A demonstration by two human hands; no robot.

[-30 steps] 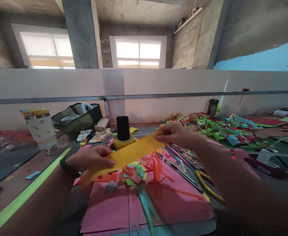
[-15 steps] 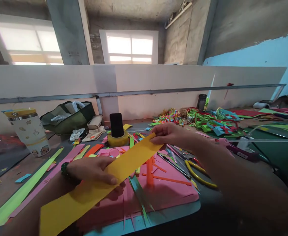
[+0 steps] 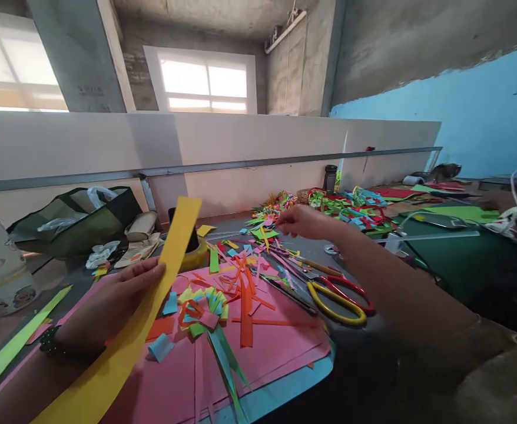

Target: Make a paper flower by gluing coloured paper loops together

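My left hand [image 3: 130, 294] grips a long yellow paper strip [image 3: 161, 288], which slants from the lower left up past the fingers. My right hand [image 3: 300, 222] is raised above paper scraps at the back of the work area, its fingers loosely bent and apart, holding nothing I can see. Below it lie scissors with yellow handles [image 3: 342, 312] and another pair with red handles [image 3: 360, 288]. A paper bow [image 3: 205, 315] in several colours, with teal and green tails, rests on pink sheets [image 3: 285, 359]. Orange strips [image 3: 246, 312] lie beside it.
A roll of tape [image 3: 194, 256] stands behind the yellow strip, partly hidden. A dark green bag [image 3: 77, 224] and a tumbler [image 3: 2, 265] are at the left. Colourful paper pieces [image 3: 360, 206] pile up at the back right. A long light-green strip [image 3: 24, 338] lies at the left.
My right hand has let go of the yellow strip and moved away to the right. My left hand still holds the strip, now tilted more upright. The view has turned right, and the bow is uncovered.
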